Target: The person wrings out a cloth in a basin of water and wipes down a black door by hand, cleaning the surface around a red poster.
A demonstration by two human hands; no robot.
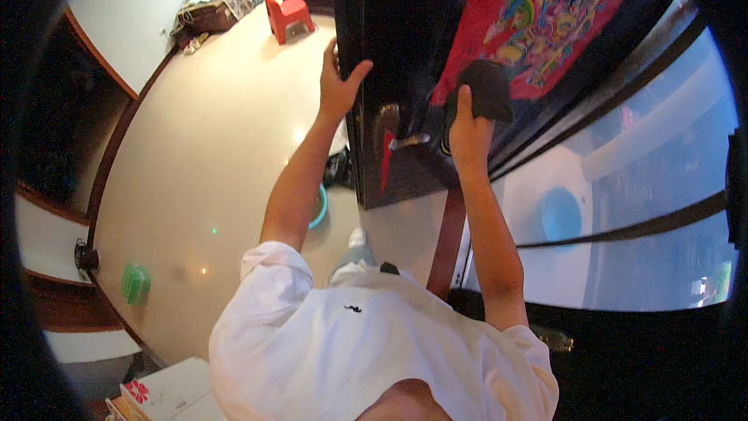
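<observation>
A dark door (397, 29) stands ajar in front of me, its edge towards the room. My left hand (340, 90) grips that edge, thumb on the near face and fingers partly hidden around the side. In my right hand (472, 137) is a dark cloth (489, 90), which lies against the door face. The cloth overlaps the lower part of a red poster (561, 23) with a colourful figure. Below and between the hands, a metal lever handle (412, 141) sticks out from its lock plate (387, 120). A red ribbon (385, 164) hangs there.
On the tiled floor, a turquoise basin (321, 210) and a black plastic bag (338, 171) sit near the door's lower edge. Farther off is a red plastic chair (289, 16). A green plastic item (135, 283) lies left. Beyond the doorway, right, is a blue round basin (561, 217).
</observation>
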